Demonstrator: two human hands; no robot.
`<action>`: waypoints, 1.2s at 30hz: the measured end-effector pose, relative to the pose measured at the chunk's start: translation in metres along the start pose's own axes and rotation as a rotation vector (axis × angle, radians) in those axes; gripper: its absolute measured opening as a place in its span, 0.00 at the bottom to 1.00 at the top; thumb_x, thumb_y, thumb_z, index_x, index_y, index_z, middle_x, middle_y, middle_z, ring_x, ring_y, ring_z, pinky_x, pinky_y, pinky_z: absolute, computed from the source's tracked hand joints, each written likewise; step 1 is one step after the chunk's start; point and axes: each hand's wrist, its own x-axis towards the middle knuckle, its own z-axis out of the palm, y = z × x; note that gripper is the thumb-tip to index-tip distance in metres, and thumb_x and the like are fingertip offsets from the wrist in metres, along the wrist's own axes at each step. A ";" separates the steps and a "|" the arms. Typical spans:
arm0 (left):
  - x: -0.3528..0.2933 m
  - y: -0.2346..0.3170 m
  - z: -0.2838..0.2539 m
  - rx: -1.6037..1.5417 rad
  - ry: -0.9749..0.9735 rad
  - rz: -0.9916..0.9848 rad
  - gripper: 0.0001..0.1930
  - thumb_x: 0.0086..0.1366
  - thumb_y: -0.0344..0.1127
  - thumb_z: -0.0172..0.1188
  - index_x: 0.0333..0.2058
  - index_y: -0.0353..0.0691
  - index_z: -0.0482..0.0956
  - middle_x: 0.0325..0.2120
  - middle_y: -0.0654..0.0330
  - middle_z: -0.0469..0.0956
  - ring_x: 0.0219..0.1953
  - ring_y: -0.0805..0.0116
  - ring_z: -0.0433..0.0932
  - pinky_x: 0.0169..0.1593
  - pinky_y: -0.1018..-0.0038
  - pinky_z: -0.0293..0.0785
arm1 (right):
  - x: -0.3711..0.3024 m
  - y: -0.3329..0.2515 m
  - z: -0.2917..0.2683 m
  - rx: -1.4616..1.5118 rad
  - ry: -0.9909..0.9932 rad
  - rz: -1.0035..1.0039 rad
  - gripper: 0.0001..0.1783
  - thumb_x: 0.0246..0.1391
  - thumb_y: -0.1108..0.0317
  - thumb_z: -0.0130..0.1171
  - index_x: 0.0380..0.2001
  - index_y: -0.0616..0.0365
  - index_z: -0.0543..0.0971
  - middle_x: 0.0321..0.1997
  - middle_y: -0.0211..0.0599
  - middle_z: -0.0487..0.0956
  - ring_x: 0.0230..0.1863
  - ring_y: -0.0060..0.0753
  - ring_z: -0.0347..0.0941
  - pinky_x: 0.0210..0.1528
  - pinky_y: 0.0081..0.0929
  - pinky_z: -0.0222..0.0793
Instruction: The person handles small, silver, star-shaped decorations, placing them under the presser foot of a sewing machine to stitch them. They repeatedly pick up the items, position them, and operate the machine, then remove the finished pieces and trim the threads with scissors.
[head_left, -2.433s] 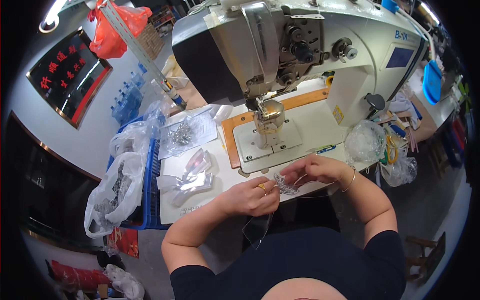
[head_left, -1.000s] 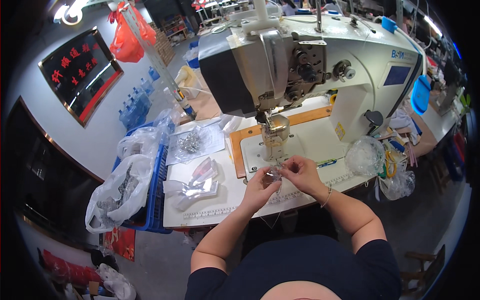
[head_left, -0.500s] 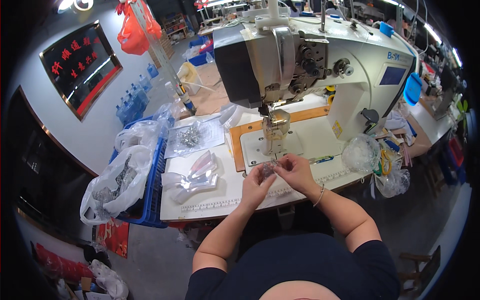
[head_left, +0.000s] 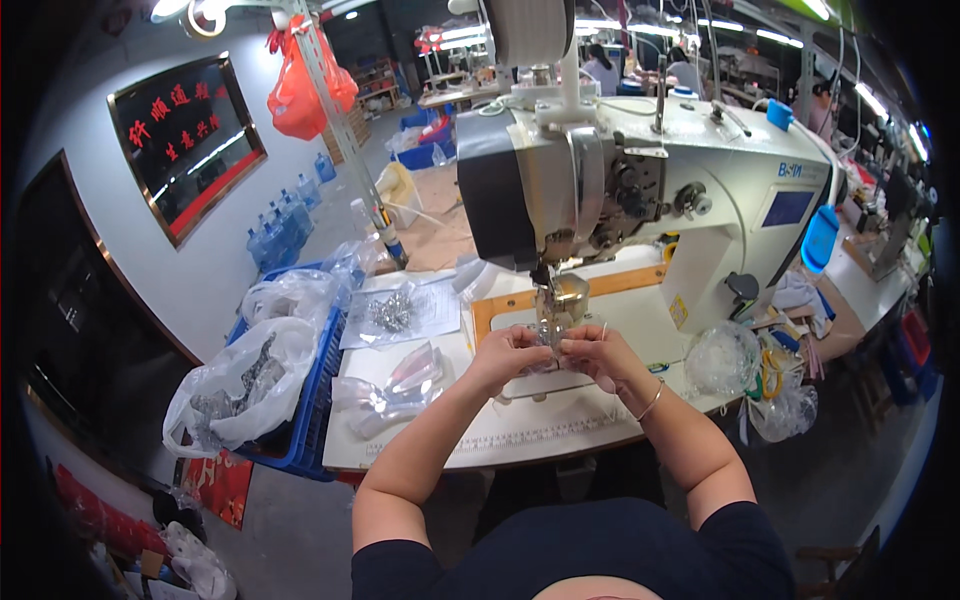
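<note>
My left hand (head_left: 508, 358) and my right hand (head_left: 602, 356) meet just in front of the post of a white sewing machine (head_left: 735, 165). Between their fingertips they pinch a small, shiny silver-grey piece (head_left: 549, 337), close under the needle area. Fingers cover much of the piece, so its exact kind is unclear. A bracelet circles my right wrist. Left of my left hand lie clear, shiny plastic pieces (head_left: 385, 392) on the white table (head_left: 480, 447). Behind them, a heap of small silvery bits (head_left: 392, 311) rests on a printed sheet (head_left: 434, 322).
A blue crate (head_left: 318, 405) with white plastic bags (head_left: 262, 385) stands against the table's left side. Right of the machine post are a clear bag (head_left: 722, 357) and yellow-handled scissors (head_left: 771, 372). A ruler strip (head_left: 545, 436) runs along the front edge. Other people sit far back.
Both hands have moved forward, bringing the shiny piece up to the machine's post. The whole view has tilted upward, showing more of the room behind.
</note>
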 end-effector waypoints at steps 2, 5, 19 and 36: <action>0.011 0.005 -0.004 -0.047 -0.017 -0.030 0.13 0.54 0.27 0.61 0.38 0.28 0.73 0.32 0.56 0.77 0.33 0.67 0.79 0.40 0.75 0.76 | 0.001 -0.012 0.003 0.016 -0.013 -0.003 0.08 0.50 0.74 0.59 0.34 0.64 0.76 0.30 0.36 0.78 0.29 0.26 0.74 0.34 0.22 0.71; 0.017 0.019 0.000 -0.116 -0.042 -0.083 0.13 0.55 0.27 0.61 0.38 0.28 0.73 0.32 0.56 0.77 0.33 0.66 0.79 0.40 0.73 0.76 | 0.009 -0.023 -0.001 -0.048 0.024 -0.020 0.08 0.49 0.75 0.59 0.34 0.65 0.77 0.29 0.37 0.78 0.28 0.26 0.75 0.34 0.22 0.72; 0.034 0.053 -0.003 -0.310 -0.029 -0.207 0.08 0.57 0.28 0.59 0.34 0.33 0.73 0.30 0.57 0.76 0.32 0.63 0.79 0.39 0.73 0.79 | 0.034 -0.078 0.011 -0.413 0.039 0.029 0.05 0.47 0.74 0.58 0.25 0.64 0.74 0.23 0.34 0.75 0.23 0.24 0.72 0.27 0.19 0.69; 0.045 0.072 -0.013 -0.200 0.037 -0.135 0.10 0.52 0.20 0.60 0.32 0.36 0.70 0.30 0.58 0.74 0.33 0.66 0.78 0.40 0.72 0.77 | 0.049 -0.080 0.015 -0.880 0.232 -0.401 0.09 0.38 0.66 0.61 0.17 0.60 0.75 0.14 0.32 0.76 0.18 0.25 0.73 0.24 0.25 0.67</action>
